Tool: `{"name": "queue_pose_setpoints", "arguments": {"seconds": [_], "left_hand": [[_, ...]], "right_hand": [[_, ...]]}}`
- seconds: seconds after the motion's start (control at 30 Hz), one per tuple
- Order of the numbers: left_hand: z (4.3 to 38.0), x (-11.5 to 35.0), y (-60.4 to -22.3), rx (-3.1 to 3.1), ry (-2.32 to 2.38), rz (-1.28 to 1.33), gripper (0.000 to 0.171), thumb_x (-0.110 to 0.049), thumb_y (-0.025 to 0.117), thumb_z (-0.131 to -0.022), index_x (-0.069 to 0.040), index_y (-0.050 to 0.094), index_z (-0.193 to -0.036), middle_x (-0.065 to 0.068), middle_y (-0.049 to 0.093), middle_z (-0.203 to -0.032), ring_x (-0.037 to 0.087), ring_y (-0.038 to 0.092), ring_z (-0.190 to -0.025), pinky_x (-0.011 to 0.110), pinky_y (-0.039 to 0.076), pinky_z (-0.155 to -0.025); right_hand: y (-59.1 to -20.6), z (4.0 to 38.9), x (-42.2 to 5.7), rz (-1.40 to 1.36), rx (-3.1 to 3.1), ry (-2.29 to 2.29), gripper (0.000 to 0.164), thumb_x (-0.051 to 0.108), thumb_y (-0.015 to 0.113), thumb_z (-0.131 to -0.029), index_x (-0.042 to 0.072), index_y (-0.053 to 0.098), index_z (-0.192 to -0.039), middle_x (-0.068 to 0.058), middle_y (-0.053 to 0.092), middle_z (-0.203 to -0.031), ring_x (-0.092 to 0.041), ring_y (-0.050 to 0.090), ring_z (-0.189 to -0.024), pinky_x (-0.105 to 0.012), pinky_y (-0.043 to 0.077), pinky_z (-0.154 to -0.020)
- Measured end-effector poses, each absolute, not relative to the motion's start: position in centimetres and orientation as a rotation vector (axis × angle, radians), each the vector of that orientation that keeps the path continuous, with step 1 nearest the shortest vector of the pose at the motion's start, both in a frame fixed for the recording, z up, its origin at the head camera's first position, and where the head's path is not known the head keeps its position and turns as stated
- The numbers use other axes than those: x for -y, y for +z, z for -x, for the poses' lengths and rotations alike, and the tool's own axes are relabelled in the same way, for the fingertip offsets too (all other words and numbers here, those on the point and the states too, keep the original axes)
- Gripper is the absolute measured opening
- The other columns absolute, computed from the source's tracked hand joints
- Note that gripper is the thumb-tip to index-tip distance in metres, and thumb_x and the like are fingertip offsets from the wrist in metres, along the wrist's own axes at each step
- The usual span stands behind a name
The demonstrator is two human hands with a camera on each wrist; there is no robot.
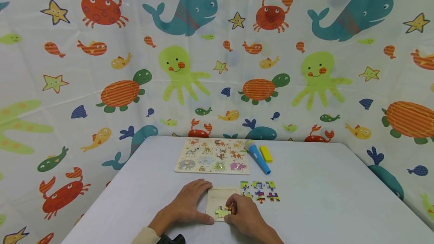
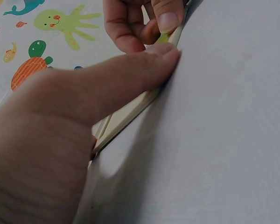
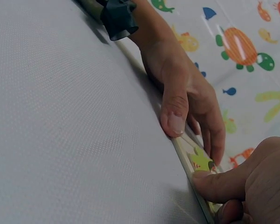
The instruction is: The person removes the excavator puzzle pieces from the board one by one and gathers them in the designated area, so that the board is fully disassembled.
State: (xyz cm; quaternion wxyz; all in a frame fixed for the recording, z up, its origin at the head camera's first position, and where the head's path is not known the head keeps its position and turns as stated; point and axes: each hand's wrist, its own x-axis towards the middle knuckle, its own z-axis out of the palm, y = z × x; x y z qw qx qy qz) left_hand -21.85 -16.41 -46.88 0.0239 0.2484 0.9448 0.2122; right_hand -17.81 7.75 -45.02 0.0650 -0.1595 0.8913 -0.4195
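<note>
A small square wooden puzzle tray [image 1: 221, 195] lies on the table. My left hand [image 1: 188, 203] holds it along the left side, thumb at the near corner and fingertips at the far corner. Inside the tray, low down, are light-green jigsaw pieces [image 1: 220, 212]. My right hand [image 1: 246, 214] pinches a jigsaw piece between thumb and fingers over the tray's near right part; the fingers mostly cover it. In the right wrist view, the right thumb [image 3: 214, 184] presses beside the green piece [image 3: 200, 159].
Several loose jigsaw pieces [image 1: 270, 185] lie in rows right of the tray. Farther back are an animal peg puzzle board [image 1: 211, 169], a blue toy microphone [image 1: 259, 159] and a yellow block [image 1: 266, 154]. A sea-animal curtain [image 1: 217, 104] hangs behind the white table [image 1: 322, 199].
</note>
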Motion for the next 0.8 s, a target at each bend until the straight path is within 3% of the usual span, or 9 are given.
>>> {"name": "queue_pose_setpoints", "arguments": {"seconds": [0.37, 0.8], "left_hand": [[21.91, 16.45, -47.05, -2.919, 0.658, -0.776, 0.104, -0.082, 0.071, -0.067, -0.020, 0.050, -0.147, 0.000, 0.048, -0.152, 0.032, 0.035, -0.147, 0.063, 0.027, -0.119], [21.90, 16.46, -47.07, -2.920, 0.654, -0.751, 0.105, -0.084, 0.069, -0.066, -0.021, 0.050, -0.147, -0.001, 0.048, -0.152, 0.031, 0.035, -0.147, 0.062, 0.026, -0.120]], "right_hand": [[-45.06, 17.82, -7.33, 0.431, -2.710, -1.223, 0.028, 0.012, 0.083, -0.083, 0.015, 0.060, -0.098, 0.002, 0.055, -0.088, -0.017, 0.051, -0.082, -0.029, 0.045, -0.071], [-45.62, 17.69, -8.18, 0.600, -2.644, -1.379, 0.014, 0.008, 0.071, -0.089, 0.015, 0.061, -0.097, 0.004, 0.056, -0.082, -0.010, 0.050, -0.072, -0.024, 0.040, -0.061]]}}
